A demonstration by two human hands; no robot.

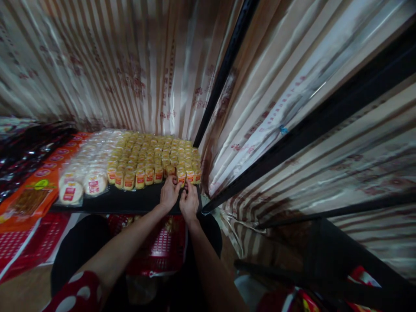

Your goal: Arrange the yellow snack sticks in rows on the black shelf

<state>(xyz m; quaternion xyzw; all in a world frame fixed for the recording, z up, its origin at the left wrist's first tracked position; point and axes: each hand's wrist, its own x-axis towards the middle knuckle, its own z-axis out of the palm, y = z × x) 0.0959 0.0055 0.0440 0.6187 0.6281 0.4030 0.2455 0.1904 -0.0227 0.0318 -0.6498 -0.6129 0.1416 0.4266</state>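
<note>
Starting at the orange packets [30,197], white round cakes [93,184] and rows of yellow packets [152,154] fill the black counter [130,201] — at its front edge the left hand [169,193] and right hand [189,202] meet, fingers [174,186] pinching one front-row packet [181,175], just left of the striped curtain [292,108].

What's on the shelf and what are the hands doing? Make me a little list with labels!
left hand: on a front-row yellow packet
right hand: touching the same packet
shelf: black, holding rows of yellow packets
left of them: white round cakes
below: red basket
</note>
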